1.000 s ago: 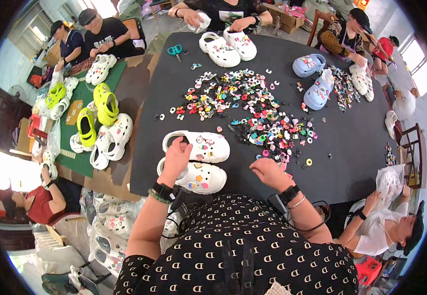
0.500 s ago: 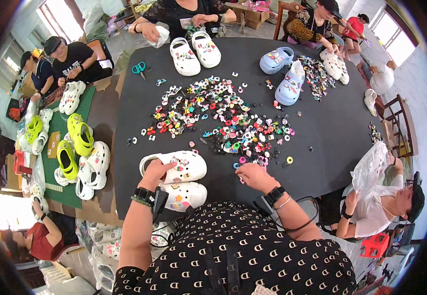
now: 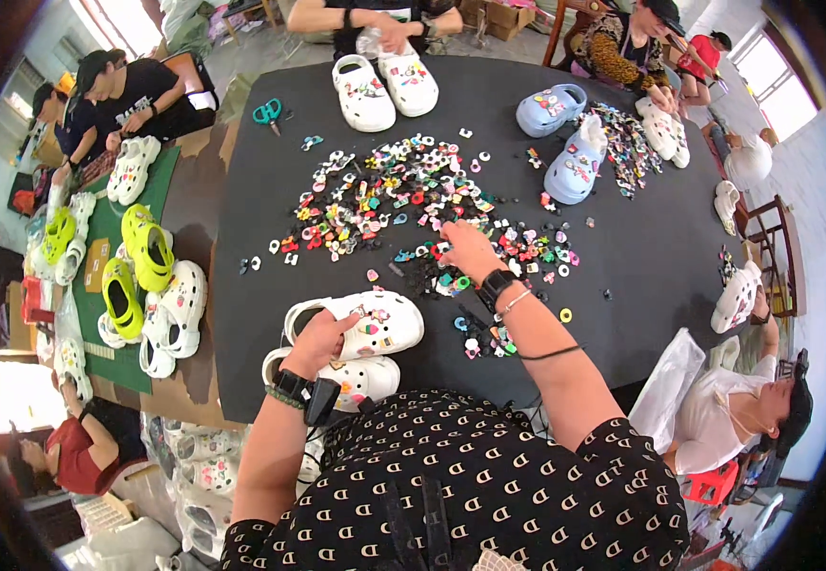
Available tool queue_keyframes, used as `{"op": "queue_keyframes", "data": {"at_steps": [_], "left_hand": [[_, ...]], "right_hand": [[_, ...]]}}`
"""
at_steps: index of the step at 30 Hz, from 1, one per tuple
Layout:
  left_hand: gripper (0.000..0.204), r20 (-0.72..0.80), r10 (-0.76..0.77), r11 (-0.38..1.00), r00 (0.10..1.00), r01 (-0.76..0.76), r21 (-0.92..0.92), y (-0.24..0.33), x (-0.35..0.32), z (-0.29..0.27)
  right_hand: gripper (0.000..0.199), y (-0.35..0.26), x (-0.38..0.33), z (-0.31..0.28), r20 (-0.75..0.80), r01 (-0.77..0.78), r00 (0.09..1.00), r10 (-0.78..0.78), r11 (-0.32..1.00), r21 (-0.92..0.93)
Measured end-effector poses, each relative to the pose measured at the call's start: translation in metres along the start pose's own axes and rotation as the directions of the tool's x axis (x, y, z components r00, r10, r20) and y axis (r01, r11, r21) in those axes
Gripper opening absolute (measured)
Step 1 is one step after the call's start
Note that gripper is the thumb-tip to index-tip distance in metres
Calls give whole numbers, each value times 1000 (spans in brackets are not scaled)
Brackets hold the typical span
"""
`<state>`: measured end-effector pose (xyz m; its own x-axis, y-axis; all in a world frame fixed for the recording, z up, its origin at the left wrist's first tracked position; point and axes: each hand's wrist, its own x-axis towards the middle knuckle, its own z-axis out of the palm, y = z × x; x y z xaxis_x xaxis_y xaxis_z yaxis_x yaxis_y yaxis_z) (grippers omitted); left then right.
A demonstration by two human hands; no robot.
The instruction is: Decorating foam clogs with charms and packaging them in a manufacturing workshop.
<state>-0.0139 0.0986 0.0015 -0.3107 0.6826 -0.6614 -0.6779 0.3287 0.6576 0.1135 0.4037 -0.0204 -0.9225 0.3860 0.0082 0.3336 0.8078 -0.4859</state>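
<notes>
**Clog and charm station: items around the white clog at the near edge**

- Landmark: white clog, lying on its side on the black counter close to the near edge, small charms fixed to its upper.
- Left hand: rests on the heel end of the white clog, grip closed around that end, thumb over the rim. A dark watch and beaded band sit on the wrist.
- Second white clog: just nearer than the landmark clog, touching it, partly hidden by the left forearm.
- Right hand: well beyond and to the right of the white clog, fingers down in the charm pile; whether the grip is pinched on a charm cannot be told. Black watch and thin bracelet on the wrist.
- Charm pile: many small coloured pieces spread across the counter beyond the white clog, thinning toward it.
- Pair of white clogs: far side of the counter, opposite the landmark, beside another person's hands.
- Two pale blue clogs: far right of the landmark.
- Green scissors: far left of the landmark.
- Yellow-green clogs: left of the landmark, on a green mat off the counter.
</notes>
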Motion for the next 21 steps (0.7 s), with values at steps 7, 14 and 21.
{"op": "queue_keyframes", "data": {"at_steps": [7,14,21], "left_hand": [[28,-93,37,987,995,-22,157,14,-16,14],[29,88,-21,1000,996,20,17,7,-7,5],[40,161,-77,986,984,100,-135,-2,3,7]], "right_hand": [[38,2,15,8,83,-39,996,39,999,-9],[19,15,-2,0,12,-81,997,80,991,110],[19,14,-30,-15,-238,-27,970,49,995,93]]}}
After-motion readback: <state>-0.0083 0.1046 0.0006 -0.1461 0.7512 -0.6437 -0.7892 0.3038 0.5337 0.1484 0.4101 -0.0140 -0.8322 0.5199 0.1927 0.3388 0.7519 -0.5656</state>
